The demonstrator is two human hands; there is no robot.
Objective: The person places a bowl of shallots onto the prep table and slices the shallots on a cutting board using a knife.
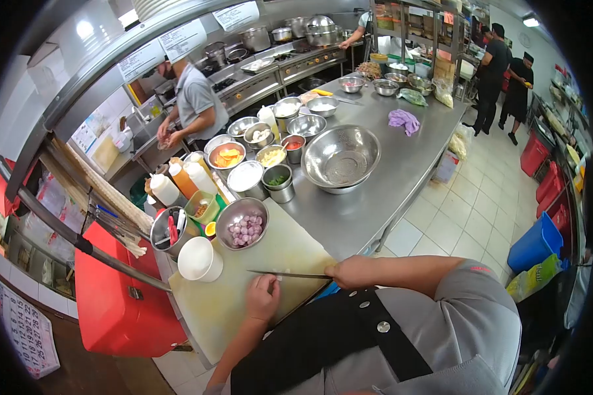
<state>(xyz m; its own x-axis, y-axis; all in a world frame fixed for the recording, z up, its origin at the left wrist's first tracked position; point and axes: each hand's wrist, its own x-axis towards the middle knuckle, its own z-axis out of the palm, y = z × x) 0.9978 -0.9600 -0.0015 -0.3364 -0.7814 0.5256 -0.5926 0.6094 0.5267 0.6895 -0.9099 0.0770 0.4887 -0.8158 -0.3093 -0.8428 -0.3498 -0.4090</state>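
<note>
Gripping the knife (pixel 293 274), the right hand (pixel 341 272) is apparently slicing, while the left hand (pixel 262 300), hold unclear, is needing tucked fingertips next.

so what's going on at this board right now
The person's right hand holds a knife over the cutting board. The left hand is on the board, fingertips close to the blade; any piece there is too small to identify. Near the board's far end, a metal bowl holds what look like small purple onions, beside a white tub.
</note>
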